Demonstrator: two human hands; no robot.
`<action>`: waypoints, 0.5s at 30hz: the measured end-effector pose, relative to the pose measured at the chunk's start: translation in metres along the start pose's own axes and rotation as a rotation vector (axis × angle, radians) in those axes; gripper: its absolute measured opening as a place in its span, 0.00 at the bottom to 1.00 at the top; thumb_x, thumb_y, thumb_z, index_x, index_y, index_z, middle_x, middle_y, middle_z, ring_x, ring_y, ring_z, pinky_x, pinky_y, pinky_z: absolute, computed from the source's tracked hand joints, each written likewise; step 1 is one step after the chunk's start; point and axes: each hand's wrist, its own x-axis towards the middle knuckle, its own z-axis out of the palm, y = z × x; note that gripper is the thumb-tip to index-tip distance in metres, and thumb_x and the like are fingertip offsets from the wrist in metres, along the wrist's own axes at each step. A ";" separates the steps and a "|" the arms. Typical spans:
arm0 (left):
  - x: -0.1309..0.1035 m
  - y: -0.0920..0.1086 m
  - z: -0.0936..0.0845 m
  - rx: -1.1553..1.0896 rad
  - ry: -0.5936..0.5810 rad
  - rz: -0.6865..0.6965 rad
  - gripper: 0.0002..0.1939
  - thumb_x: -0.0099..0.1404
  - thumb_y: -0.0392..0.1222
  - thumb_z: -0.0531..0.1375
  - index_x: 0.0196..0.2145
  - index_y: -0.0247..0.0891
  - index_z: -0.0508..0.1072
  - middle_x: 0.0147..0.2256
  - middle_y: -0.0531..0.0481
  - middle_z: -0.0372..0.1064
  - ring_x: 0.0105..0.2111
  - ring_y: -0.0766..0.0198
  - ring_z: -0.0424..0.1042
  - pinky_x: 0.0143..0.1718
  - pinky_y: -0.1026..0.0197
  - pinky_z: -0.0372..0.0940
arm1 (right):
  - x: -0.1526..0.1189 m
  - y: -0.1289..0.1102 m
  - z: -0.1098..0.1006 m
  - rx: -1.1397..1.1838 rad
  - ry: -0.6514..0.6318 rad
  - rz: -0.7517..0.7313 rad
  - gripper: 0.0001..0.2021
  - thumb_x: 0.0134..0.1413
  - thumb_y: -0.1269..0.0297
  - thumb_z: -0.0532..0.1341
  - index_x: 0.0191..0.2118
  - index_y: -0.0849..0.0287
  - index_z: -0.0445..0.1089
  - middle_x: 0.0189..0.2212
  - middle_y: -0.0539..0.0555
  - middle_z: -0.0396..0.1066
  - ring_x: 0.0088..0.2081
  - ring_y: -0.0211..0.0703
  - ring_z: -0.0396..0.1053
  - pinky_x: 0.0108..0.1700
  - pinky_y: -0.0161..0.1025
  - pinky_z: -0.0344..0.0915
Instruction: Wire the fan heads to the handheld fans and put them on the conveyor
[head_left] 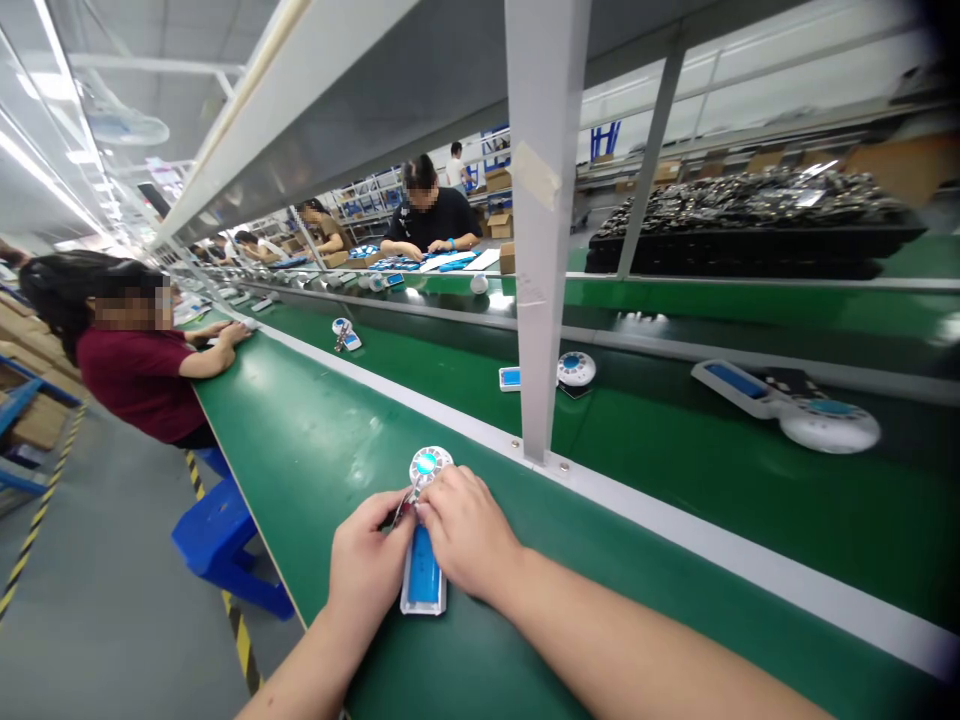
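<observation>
A white device (424, 585) with a round head and a long blue panel lies on the green bench in front of me. My left hand (369, 555) is closed at its neck, with a small dark piece, perhaps a circuit board, between thumb and fingers. From the other side my right hand (469, 530) pinches at the same neck, its fingertips against the thumb of the left. What the right fingertips hold is hidden. The round head with its shiny blue centre shows beyond the fingers, and the blue panel points toward me.
Similar white devices (829, 425) lie on the green conveyor beyond the white rail (660, 510). A grey post (541, 250) rises from that rail. A person in a dark red shirt (135, 375) works to the left, near a blue stool (217, 530). Black trays (750, 245) stand behind.
</observation>
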 end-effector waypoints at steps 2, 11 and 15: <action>-0.001 0.000 0.000 0.032 -0.004 0.088 0.11 0.62 0.43 0.60 0.39 0.44 0.80 0.39 0.50 0.78 0.38 0.58 0.76 0.42 0.58 0.71 | 0.000 0.000 0.000 0.003 0.006 0.030 0.07 0.63 0.66 0.56 0.34 0.58 0.70 0.36 0.55 0.67 0.39 0.47 0.62 0.44 0.44 0.61; -0.002 -0.007 0.003 0.218 0.050 0.330 0.12 0.67 0.42 0.57 0.44 0.45 0.79 0.41 0.48 0.77 0.40 0.59 0.76 0.44 0.56 0.71 | 0.001 0.003 0.001 0.097 0.001 0.037 0.08 0.64 0.67 0.56 0.32 0.58 0.69 0.36 0.53 0.66 0.40 0.44 0.62 0.45 0.42 0.60; -0.002 -0.008 0.001 0.268 0.037 0.393 0.13 0.67 0.40 0.57 0.45 0.45 0.78 0.41 0.48 0.77 0.41 0.58 0.76 0.45 0.56 0.71 | 0.001 0.003 0.002 0.121 0.016 0.050 0.08 0.63 0.68 0.57 0.31 0.58 0.69 0.35 0.53 0.66 0.40 0.44 0.62 0.44 0.42 0.60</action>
